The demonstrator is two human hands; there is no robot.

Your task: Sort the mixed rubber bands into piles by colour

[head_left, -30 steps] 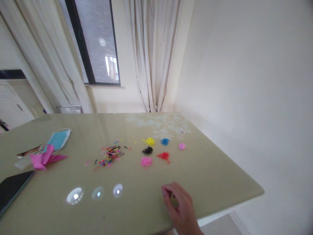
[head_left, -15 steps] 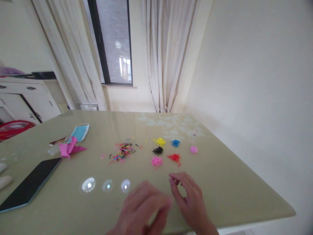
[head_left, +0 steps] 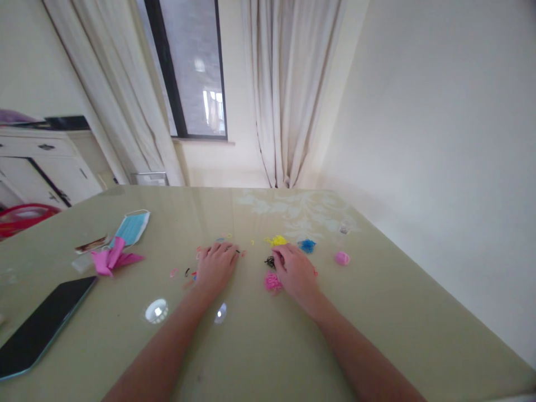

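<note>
Both my arms reach out over a glossy olive-green table. My left hand lies palm down on the mixed pile of small coloured rubber bands, covering most of it, its fingers curled over them. My right hand rests among the sorted heaps, fingertips bent at the black heap. It hides the red heap. The pink heap shows at its left, the yellow heap and blue heap lie just beyond it. What the fingers of either hand hold is hidden.
A pink round lump and a small clear item lie to the right. At the left are a blue face mask, a pink bow and a dark tablet. A white cabinet and curtained window stand behind.
Both hands moved forward from the near table edge onto the bands: the left onto the mixed pile, the right onto the sorted heaps, now covering the red one.
</note>
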